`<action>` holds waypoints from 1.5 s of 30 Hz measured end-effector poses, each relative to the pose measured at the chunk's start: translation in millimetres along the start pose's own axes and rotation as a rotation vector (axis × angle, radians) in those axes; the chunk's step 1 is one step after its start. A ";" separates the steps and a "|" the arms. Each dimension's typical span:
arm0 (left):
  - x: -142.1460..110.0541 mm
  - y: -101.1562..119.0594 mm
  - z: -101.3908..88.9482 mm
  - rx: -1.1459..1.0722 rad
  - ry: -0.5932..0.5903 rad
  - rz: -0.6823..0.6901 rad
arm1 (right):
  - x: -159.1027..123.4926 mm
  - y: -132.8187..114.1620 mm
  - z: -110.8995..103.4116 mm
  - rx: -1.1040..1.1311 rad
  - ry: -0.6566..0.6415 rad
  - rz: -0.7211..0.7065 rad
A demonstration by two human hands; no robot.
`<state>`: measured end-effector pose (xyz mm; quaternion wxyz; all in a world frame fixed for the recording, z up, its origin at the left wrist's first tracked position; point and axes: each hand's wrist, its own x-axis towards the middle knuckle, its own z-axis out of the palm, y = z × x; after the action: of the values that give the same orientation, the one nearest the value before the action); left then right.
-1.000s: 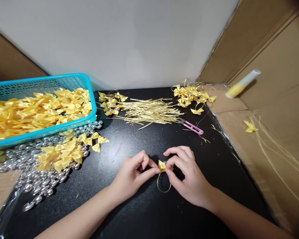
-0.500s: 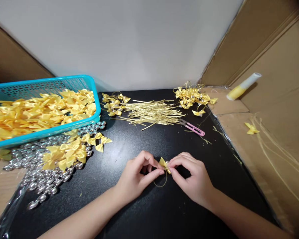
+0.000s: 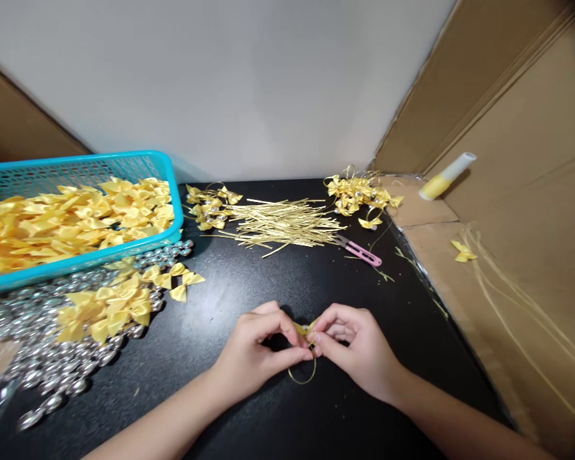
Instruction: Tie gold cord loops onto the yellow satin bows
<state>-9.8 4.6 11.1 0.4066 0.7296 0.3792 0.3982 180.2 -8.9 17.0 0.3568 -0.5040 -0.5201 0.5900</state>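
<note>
Between my fingertips is a yellow ribbon bow, mostly covered by them. A thin gold cord hangs from it in a loop toward me. My left hand pinches the bow and cord from the left, thumb against forefinger. From the other side my right hand pinches the same bow, its thumb and forefinger meeting the left fingertips. Exactly how the cord passes around the bow is hidden by the fingers. Both hands are just above the black tabletop.
A turquoise basket full of yellow bows stands at left, with silver beads and loose bows before it. Gold cord lengths, pink thread snips and finished-looking looped bows lie farther back. Cardboard borders the right.
Both hands have drawn closer together around the bow, and the right fingers now cover more of it. The cord loop still hangs below. The whole view has shifted slightly.
</note>
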 end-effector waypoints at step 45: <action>1.5 -1.3 9.6 0.131 0.062 -0.026 | 2.4 3.3 -3.5 -0.311 0.144 -0.421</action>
<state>-1.0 3.6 7.0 0.3512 0.7371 0.4263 0.3895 183.4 -6.5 13.5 0.4260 -0.4744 -0.6710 0.3785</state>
